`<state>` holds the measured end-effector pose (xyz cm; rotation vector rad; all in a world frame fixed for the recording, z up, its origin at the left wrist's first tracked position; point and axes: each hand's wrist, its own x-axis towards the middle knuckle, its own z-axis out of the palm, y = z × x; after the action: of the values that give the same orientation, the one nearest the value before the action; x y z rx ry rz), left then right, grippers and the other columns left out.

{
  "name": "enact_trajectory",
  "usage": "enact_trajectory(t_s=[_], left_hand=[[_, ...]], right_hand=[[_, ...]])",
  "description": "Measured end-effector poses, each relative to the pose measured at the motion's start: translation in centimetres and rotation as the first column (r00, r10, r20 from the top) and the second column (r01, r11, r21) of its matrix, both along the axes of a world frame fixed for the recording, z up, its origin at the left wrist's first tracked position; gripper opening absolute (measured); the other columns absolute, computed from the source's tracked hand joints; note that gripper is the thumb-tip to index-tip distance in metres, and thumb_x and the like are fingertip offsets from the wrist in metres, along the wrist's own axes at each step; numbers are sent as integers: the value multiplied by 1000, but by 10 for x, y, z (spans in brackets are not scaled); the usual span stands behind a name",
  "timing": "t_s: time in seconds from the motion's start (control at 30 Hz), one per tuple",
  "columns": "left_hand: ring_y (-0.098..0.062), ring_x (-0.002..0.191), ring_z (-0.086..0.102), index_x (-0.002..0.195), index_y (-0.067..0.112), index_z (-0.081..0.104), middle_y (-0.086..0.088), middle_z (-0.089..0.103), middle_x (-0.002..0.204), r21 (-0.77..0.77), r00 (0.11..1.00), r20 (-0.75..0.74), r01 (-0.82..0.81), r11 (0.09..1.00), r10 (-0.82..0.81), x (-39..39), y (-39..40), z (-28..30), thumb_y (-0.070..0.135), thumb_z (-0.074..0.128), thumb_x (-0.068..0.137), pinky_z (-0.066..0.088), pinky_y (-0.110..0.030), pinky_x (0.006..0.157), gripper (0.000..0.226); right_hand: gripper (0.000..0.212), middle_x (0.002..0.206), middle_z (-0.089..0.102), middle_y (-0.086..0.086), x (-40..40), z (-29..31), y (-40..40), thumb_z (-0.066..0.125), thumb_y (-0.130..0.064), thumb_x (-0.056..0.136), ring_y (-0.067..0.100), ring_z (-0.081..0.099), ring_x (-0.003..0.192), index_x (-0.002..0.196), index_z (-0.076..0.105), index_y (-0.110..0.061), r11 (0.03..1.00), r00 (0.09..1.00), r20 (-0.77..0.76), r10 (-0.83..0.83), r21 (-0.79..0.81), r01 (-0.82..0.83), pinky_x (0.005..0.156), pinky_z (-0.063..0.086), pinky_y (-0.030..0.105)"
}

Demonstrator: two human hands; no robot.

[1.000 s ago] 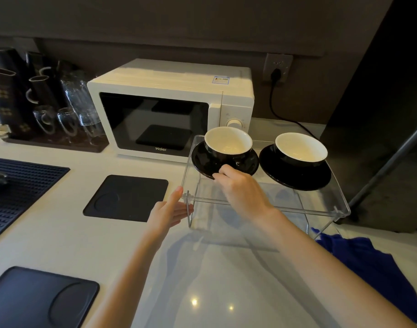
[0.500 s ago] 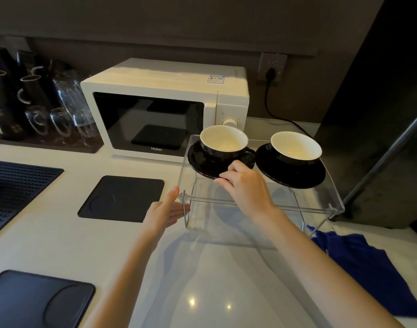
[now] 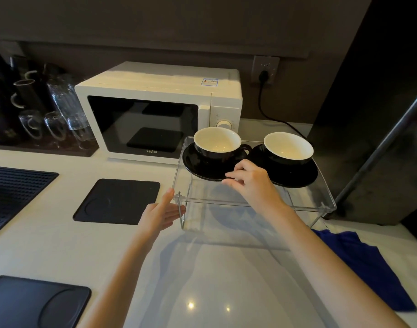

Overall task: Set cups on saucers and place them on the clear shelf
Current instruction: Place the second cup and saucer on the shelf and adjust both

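I am pinching the front rim of the left saucer (image 3: 202, 170) with my right hand (image 3: 252, 183), thumb and fingertips closed on its edge. The left cup (image 3: 217, 144) is sitting on it, on top of the clear shelf (image 3: 297, 204). The right cup (image 3: 288, 147) is standing on the right saucer (image 3: 295, 176) just beside, their rims almost touching. My left hand (image 3: 161, 213) is resting open and flat against the shelf's front left corner, holding nothing. In front of the shelf, the white counter (image 3: 202, 280) is giving free room.
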<state>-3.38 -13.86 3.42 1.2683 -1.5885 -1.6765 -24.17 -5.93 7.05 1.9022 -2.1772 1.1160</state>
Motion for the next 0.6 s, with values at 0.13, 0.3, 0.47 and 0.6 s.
enact_trajectory(t_s=[0.13, 0.3, 0.47, 0.6], left_hand=[[-18, 94, 64, 90, 11, 70, -4, 71, 95, 12, 999, 42, 30, 999, -30, 2, 2, 4, 56, 33, 86, 45, -38, 91, 58], [-24, 91, 64, 100, 3, 67, -10, 69, 95, -233, 975, 221, 49, 971, 4, 3, 5, 18, 46, 35, 90, 47, -37, 85, 54], [-31, 91, 63, 106, 8, 63, -12, 69, 105, -852, 826, 375, 129, 507, 420, -13, 20, 35, 25, 54, 87, 47, -36, 62, 27], [-25, 83, 68, 90, 7, 70, -10, 73, 91, -930, 928, 327, 283, 234, 177, -38, 38, 25, 19, 65, 80, 53, -32, 63, 17]], right_hand=[[27, 93, 60, 12, 1, 1, 0, 68, -19, 80, 18, 58, 79, 103, 68, -4, 1000, 1000, 17, -11, 4, 11, 71, 51, 31], [38, 115, 61, 8, 3, 5, 13, 59, -17, 87, 20, 60, 98, 125, 53, -14, 999, 1000, -4, 8, 40, -8, 85, 49, 31], [27, 93, 69, 8, -16, 13, 58, 60, -12, 86, 16, 63, 82, 112, 62, -12, 993, 999, -37, -26, -116, 21, 69, 58, 35], [23, 96, 71, 14, -55, 7, 93, 57, -4, 86, 15, 62, 81, 108, 63, -5, 955, 973, -74, -216, -222, 195, 65, 51, 22]])
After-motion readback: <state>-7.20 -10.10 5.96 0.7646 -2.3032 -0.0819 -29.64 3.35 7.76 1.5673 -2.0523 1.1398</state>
